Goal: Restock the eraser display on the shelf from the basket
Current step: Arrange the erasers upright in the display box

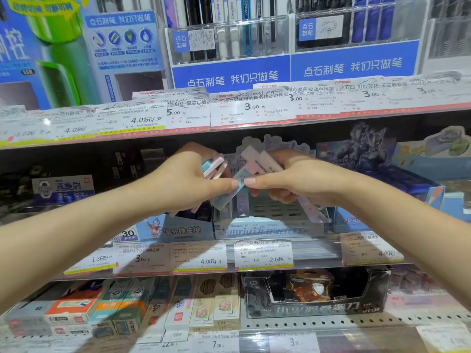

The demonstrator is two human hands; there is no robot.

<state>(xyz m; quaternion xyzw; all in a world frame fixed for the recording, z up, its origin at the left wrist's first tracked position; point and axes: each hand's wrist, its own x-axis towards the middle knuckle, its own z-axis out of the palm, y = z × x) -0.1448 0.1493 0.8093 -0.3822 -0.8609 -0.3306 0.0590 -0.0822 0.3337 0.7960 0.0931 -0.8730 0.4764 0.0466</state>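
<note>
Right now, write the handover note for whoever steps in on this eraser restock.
Left hand: holds a few pastel erasers and pinches a light blue eraser at its tip.
Right hand: grips more erasers and pinches the same blue one.
Both hands hover over the eraser display box on the middle shelf; its perforated floor is mostly bare.
Done: few erasers, if any, are in the box.
Left: set the held erasers into the box. The basket is out of view.
</note>
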